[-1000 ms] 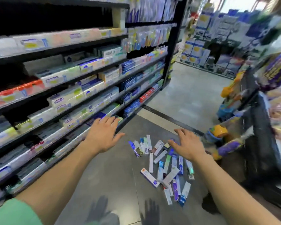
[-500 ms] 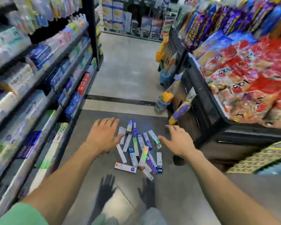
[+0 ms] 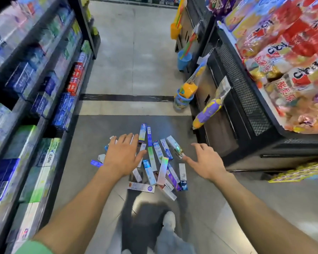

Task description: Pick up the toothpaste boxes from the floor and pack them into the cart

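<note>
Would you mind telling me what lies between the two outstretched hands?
In the head view, the middle of the toothpaste boxes pile on the floor shows between the left hand and right hand; neither hand holds a box.

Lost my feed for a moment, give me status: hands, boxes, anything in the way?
Left hand and right hand open, holding nothing. Toothpaste boxes scattered on the floor. No cart in view.

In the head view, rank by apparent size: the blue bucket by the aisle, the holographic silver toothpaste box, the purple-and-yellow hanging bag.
1. Purple-and-yellow hanging bag
2. Holographic silver toothpaste box and blue bucket: they look alike, and the bucket stands farther off, so unranked.
</note>
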